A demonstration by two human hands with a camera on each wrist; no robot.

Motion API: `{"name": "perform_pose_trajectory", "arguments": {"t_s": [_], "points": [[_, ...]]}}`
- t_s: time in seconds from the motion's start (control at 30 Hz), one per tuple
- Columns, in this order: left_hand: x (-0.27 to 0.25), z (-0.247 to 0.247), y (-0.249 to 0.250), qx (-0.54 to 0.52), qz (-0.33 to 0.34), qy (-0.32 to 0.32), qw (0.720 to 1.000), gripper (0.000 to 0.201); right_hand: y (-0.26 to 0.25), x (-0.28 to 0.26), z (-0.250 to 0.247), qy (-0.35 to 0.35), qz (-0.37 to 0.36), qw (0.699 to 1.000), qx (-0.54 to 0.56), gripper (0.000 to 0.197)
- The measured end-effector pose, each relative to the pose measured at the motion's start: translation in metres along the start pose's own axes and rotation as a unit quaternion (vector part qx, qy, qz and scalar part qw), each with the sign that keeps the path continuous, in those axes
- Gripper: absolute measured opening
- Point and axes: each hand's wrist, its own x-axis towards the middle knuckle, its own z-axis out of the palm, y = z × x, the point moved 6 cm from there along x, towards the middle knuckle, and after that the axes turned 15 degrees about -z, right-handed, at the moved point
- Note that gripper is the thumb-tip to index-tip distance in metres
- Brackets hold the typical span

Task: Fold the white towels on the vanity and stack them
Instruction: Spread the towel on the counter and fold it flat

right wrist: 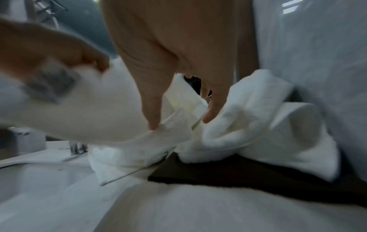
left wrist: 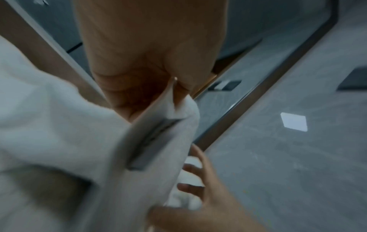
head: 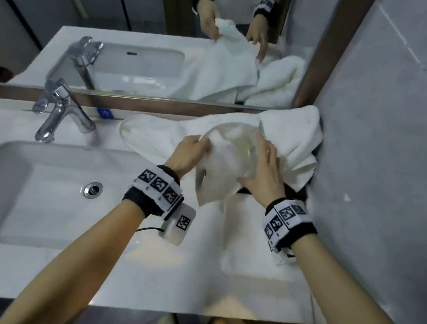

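A white towel (head: 218, 174) hangs lifted between my hands over the vanity's right side. My left hand (head: 193, 148) pinches its upper edge, and the left wrist view shows the hem caught in that hand (left wrist: 174, 84). My right hand (head: 262, 162) lies on the towel's right side with fingers spread. In the right wrist view my right hand (right wrist: 178, 119) has its thumb and fingers straight, touching the cloth. A crumpled heap of white towels (head: 294, 136) sits behind against the wall. A flat white towel (head: 248, 250) lies on the counter in front.
A dark tray (right wrist: 238, 172) lies under the towel heap. The sink (head: 3, 182) and chrome faucet (head: 55, 111) take up the left of the vanity. A mirror (head: 143, 35) runs along the back, and a grey wall (head: 410, 139) closes the right side.
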Motion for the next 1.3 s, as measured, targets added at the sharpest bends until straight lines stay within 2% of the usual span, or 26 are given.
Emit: {"name": "perform_pose_trajectory", "arguments": {"t_s": [0.07,0.13,0.2,0.3,0.37,0.47,0.57,0.63,0.73,0.8,0.87,0.9,0.97,1.07,1.13,1.2,1.3], "points": [[-0.021,-0.019,0.013,-0.017,0.027,-0.024,0.999,0.031,-0.019,0.015,0.009,-0.018,-0.059,0.998,-0.028,0.115],[-0.042,-0.036,0.023,-0.037,0.039,-0.037,0.998,0.030,-0.037,0.028,0.020,-0.046,-0.077,0.994,-0.064,0.109],[-0.057,-0.050,0.026,-0.074,0.040,-0.044,0.995,0.027,-0.050,0.038,0.026,-0.038,-0.065,0.996,-0.046,0.091],[-0.068,-0.074,0.029,-0.082,0.077,0.009,0.994,0.029,-0.062,0.041,0.020,0.005,-0.020,0.999,0.050,0.051],[-0.071,-0.089,0.026,-0.091,0.097,0.056,0.990,0.033,-0.066,0.038,0.015,-0.011,-0.011,0.999,0.039,0.038],[-0.068,-0.097,0.019,-0.115,0.090,0.066,0.987,0.032,-0.080,0.031,-0.005,0.000,-0.024,0.998,0.063,0.016],[-0.069,-0.101,0.027,-0.134,0.107,0.084,0.982,0.026,-0.099,0.025,-0.041,0.026,-0.055,0.992,0.113,0.026],[-0.073,-0.101,0.042,-0.138,0.135,0.078,0.978,0.022,-0.109,0.024,-0.068,0.035,-0.067,0.983,0.169,0.024],[-0.078,-0.101,0.060,-0.136,0.167,0.061,0.975,0.017,-0.108,0.022,-0.104,0.031,-0.057,0.970,0.233,0.046],[-0.075,-0.107,0.062,-0.146,0.164,0.071,0.973,0.014,-0.095,0.017,-0.119,0.035,-0.033,0.967,0.248,0.040],[-0.069,-0.112,0.056,-0.147,0.153,0.080,0.974,0.008,-0.077,0.009,-0.126,0.071,-0.010,0.974,0.213,0.018],[-0.064,-0.112,0.050,-0.130,0.145,0.083,0.977,0.008,-0.068,0.004,-0.126,0.090,-0.001,0.980,0.178,0.011],[-0.055,-0.111,0.033,-0.061,0.131,0.101,0.984,0.012,-0.049,-0.005,-0.119,0.103,0.018,0.988,0.114,0.016],[-0.045,-0.106,0.005,0.101,0.117,0.138,0.978,0.043,-0.024,-0.020,-0.107,0.110,0.064,0.989,0.070,0.025],[-0.042,-0.098,-0.011,0.164,0.111,0.110,0.974,0.059,-0.012,-0.029,-0.104,0.134,0.089,0.985,0.063,0.025],[-0.043,-0.093,-0.025,0.198,0.102,0.079,0.972,0.055,-0.007,-0.035,-0.104,0.155,0.093,0.982,0.047,0.024],[-0.043,-0.089,-0.039,0.218,0.094,0.041,0.971,0.031,-0.003,-0.040,-0.106,0.185,0.100,0.977,0.041,0.022]]}}
